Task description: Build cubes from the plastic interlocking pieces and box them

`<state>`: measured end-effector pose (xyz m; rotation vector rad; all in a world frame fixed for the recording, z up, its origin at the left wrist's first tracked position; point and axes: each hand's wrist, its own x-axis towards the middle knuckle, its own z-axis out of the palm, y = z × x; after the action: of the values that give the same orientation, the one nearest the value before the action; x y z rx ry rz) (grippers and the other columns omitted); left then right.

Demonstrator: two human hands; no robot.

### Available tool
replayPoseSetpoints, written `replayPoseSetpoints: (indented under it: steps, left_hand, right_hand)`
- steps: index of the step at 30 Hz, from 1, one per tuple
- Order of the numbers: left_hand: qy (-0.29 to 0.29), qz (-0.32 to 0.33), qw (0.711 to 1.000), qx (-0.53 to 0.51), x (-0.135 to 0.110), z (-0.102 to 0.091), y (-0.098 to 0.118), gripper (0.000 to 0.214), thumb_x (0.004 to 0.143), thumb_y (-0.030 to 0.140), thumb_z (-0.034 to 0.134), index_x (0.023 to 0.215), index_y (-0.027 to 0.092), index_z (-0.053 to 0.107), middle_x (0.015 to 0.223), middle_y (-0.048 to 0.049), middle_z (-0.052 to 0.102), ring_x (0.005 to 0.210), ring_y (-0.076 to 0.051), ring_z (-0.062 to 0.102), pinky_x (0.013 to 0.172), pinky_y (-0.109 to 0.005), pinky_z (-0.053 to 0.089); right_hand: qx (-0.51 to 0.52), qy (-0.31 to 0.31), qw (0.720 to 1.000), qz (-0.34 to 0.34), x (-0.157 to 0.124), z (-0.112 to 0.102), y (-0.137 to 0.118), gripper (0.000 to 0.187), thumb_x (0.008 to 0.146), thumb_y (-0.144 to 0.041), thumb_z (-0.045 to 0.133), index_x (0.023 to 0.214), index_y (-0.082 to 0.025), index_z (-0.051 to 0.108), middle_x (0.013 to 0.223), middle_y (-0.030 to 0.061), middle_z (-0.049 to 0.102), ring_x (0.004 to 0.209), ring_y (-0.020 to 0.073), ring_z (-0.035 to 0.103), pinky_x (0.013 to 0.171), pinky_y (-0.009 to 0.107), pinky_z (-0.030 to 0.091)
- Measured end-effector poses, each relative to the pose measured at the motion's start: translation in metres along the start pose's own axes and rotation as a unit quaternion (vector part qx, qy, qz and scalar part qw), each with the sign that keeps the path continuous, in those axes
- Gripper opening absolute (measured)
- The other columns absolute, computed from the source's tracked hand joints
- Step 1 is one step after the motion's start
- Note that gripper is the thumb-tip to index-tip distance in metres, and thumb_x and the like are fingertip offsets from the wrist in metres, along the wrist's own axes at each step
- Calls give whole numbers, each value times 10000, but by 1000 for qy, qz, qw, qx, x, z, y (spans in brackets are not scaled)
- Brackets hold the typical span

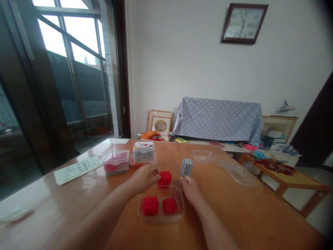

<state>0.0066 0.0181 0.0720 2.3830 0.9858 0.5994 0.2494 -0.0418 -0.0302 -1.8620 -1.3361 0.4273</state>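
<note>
My left hand (147,176) is closed, its fingertips at the left edge of a red toothed-edge foam block (165,178). That block is just beyond the far rim of a clear plastic container (161,220). A grey toothed block stack (186,167) stands up from my right hand (191,189), pinched at its lower end between thumb and fingers. Inside the container, a thicker red toothed stack (150,205) lies at left and a red toothed piece (170,206) with grey under its edges at right.
Left of my hands stand a lidded clear box (116,163) with pink contents, a white labelled box (144,152) and handwritten sheets (78,169). A clear tub (204,156) and clear lid (236,172) lie at right on the wooden table (249,211).
</note>
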Motion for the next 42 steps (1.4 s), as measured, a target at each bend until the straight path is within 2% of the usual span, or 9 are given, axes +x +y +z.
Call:
replayPoseSetpoints:
  steps: [3, 7, 13, 19, 24, 28, 32, 37, 42]
  left_hand:
    - [36, 13, 999, 22, 11, 3, -16, 280, 762, 260, 627, 1028, 183, 666, 991, -61, 718, 907, -220, 657, 787, -289, 480]
    - [19, 23, 999, 29, 22, 13, -28, 471, 706, 284, 716, 1160, 173, 659, 1161, -99, 694, 1070, -263, 634, 926, -325, 476]
    - [-1, 30, 999, 18, 31, 23, -32, 569, 632, 317, 792, 1169, 184, 657, 1178, -95, 693, 1085, -273, 635, 961, -346, 476]
    - [-8, 24, 1000, -3, 35, 28, -36, 613, 650, 286, 774, 1231, 163, 620, 1196, -118, 690, 1081, -268, 653, 931, -341, 500]
    - [4, 25, 999, -36, 34, 26, -36, 625, 672, 228, 743, 1276, 185, 589, 1225, -101, 686, 1105, -257, 650, 957, -345, 496]
    - [36, 32, 997, -53, 21, 16, -24, 546, 698, 252, 747, 1227, 206, 622, 1246, -99, 675, 1150, -273, 625, 1001, -371, 471]
    - [47, 56, 997, -21, -1, 1, -1, 369, 737, 288, 723, 1092, 210, 658, 1106, -72, 693, 1030, -245, 636, 929, -353, 478]
    - [13, 63, 997, 41, -29, -10, 31, 208, 744, 305, 701, 926, 213, 665, 964, -36, 674, 903, -214, 609, 831, -317, 451]
    - [-45, 44, 995, 74, -43, -1, 43, 190, 714, 285, 693, 895, 238, 662, 928, -12, 674, 817, -201, 603, 691, -278, 404]
  right_hand:
    - [1, -4, 1000, -2, 0, 1, 0, 424, 940, -513, 411, 695, -216, 589, 608, -13, 578, 602, 159, 526, 564, 250, 294]
    - [2, -6, 1000, -9, -1, 1, -1, 418, 941, -502, 401, 709, -216, 597, 623, -10, 590, 606, 159, 532, 577, 253, 307]
    - [0, -4, 1000, -13, -1, 2, -2, 427, 944, -509, 391, 710, -216, 595, 619, -10, 591, 602, 159, 529, 582, 255, 314]
    - [-1, -1, 1000, -14, -2, -1, -3, 441, 946, -522, 400, 692, -216, 592, 632, -1, 599, 617, 162, 544, 590, 259, 313]
    - [-3, 3, 1000, -14, 0, 0, -2, 466, 946, -542, 393, 671, -214, 577, 619, -1, 591, 604, 159, 535, 573, 256, 301]
    - [-6, 1, 1000, -13, 0, 1, -1, 476, 947, -555, 390, 669, -217, 577, 610, -3, 587, 602, 158, 528, 574, 253, 301]
    - [-9, -4, 1000, -10, -1, 0, 0, 495, 950, -573, 385, 659, -217, 568, 623, 3, 597, 611, 157, 532, 578, 250, 306]
    - [-15, -5, 1000, -7, -2, 0, 0, 491, 952, -570, 388, 692, -213, 605, 643, 10, 618, 613, 155, 538, 572, 250, 296]
    - [-20, 1, 1000, -8, -4, 1, -2, 488, 954, -562, 386, 686, -214, 599, 651, 14, 624, 612, 152, 537, 569, 251, 286]
